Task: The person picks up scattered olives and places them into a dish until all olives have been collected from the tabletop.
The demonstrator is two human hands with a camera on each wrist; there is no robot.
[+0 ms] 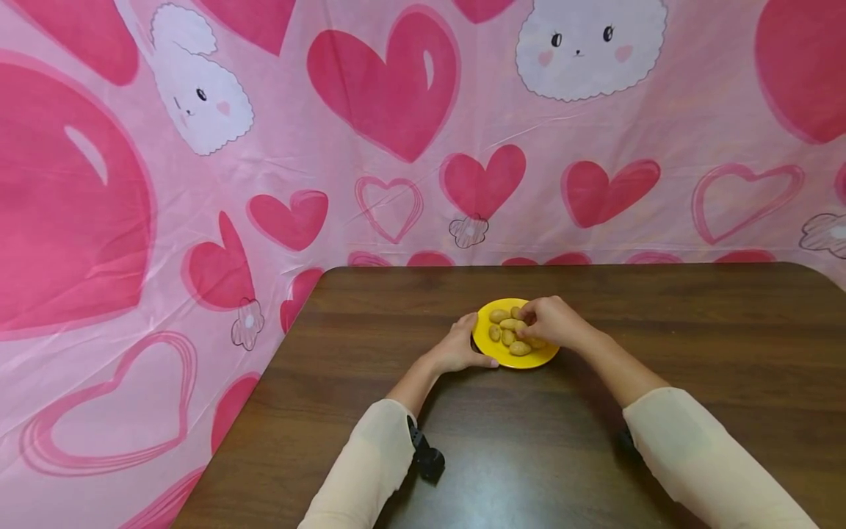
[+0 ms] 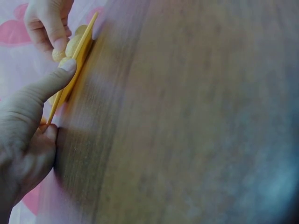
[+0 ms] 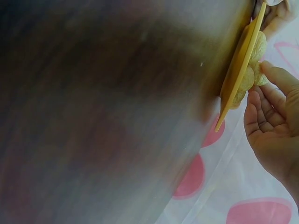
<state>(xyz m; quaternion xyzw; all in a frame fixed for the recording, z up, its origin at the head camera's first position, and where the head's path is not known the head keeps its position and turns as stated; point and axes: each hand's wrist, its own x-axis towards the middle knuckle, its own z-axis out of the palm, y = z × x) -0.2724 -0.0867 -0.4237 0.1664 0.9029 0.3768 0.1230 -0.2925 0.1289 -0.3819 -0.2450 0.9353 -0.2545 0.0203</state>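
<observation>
A round yellow plate (image 1: 542, 358) sits on the table with several small potatoes (image 1: 519, 348) heaped on it. My left hand (image 1: 457, 347) grips the plate's left side; in the left wrist view its thumb (image 2: 56, 81) lies over the rim and other fingers reach beneath. Over the right part of the plate, my right hand (image 1: 555, 323) pinches one potato (image 3: 260, 75) between thumb and fingers, close against the others in the right wrist view. Part of the heap is hidden behind the right hand in the head view.
The brown wooden table (image 1: 370, 316) extends around the plate, its far edge near a pink cloth backdrop (image 1: 476, 117) with hearts and white animal faces. A black wrist camera (image 1: 429, 461) hangs beside the left sleeve (image 1: 370, 463); the right sleeve (image 1: 700, 448) rises from the lower right.
</observation>
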